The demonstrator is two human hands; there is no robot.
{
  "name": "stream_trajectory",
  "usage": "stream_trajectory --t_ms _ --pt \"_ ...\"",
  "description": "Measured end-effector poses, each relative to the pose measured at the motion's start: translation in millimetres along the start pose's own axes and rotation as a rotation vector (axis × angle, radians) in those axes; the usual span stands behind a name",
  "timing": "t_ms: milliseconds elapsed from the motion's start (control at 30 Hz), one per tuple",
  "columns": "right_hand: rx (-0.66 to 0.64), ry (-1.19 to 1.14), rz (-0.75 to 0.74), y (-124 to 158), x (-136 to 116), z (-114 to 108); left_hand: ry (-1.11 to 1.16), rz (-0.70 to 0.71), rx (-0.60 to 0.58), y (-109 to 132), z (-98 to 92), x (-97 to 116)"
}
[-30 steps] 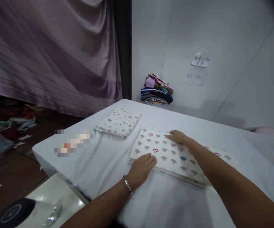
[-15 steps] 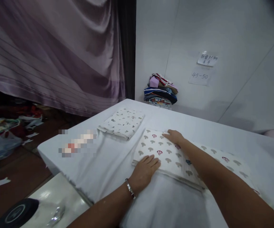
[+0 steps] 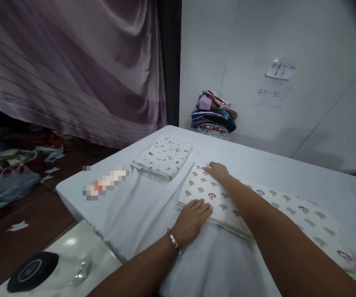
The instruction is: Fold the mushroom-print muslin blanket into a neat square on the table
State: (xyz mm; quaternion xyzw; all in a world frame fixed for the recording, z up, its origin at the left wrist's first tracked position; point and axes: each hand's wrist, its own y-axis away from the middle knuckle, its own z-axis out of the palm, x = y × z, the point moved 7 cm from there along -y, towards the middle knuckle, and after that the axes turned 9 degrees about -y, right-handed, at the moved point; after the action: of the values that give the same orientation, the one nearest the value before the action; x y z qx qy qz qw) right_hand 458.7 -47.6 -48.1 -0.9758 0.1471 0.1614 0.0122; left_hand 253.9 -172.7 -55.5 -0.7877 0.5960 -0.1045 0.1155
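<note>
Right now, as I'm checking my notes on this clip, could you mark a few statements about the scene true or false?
1. The left hand and right hand both rest on the mushroom-print cloth. True.
2. A second folded cloth lies beyond it, untouched. True.
3. The bracelet is on the right wrist. False: it is on the left wrist.
4. The clothes pile lies on the floor. False: it stands against the white wall.

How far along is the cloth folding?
Done: one small-print cloth lies folded on the white table. In hand: left hand and right hand press flat on the mushroom-print cloth. Left: its long part trails right, apparently not yet folded down to that size.
</note>
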Motion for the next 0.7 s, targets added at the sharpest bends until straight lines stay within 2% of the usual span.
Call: stream_trajectory --t_ms 133,233,333,433,500,567,700 --pt "0.008 0.020 -0.028 5.1 -2.0 -1.9 0.019 -0.003 0.001 -1.3 -3.0 0.6" --pt "0.078 0.038 -0.099 17.2 -13.6 -6.0 0.029 -0.006 0.015 -2.0 -6.3 1.1" --pt "0.155 0.018 -0.255 43.4 -28.2 -4.2 0.038 -0.043 0.054 -2.0 -13.8 -1.2" --pt "0.125 -0.007 -0.384 79.7 -29.4 5.1 0.035 -0.108 0.071 0.2 -22.1 -6.3" --pt "0.091 -0.010 -0.420 106.8 -18.4 7.8 0.024 -0.150 0.065 3.3 -26.3 -11.0" --pt "0.070 -0.024 -0.408 136.2 3.3 4.4 0.018 -0.188 0.066 7.3 -30.2 -16.9" --pt "0.073 -0.076 -0.268 210.0 77.0 -14.1 0.020 -0.244 0.091 16.5 -36.1 -32.3"
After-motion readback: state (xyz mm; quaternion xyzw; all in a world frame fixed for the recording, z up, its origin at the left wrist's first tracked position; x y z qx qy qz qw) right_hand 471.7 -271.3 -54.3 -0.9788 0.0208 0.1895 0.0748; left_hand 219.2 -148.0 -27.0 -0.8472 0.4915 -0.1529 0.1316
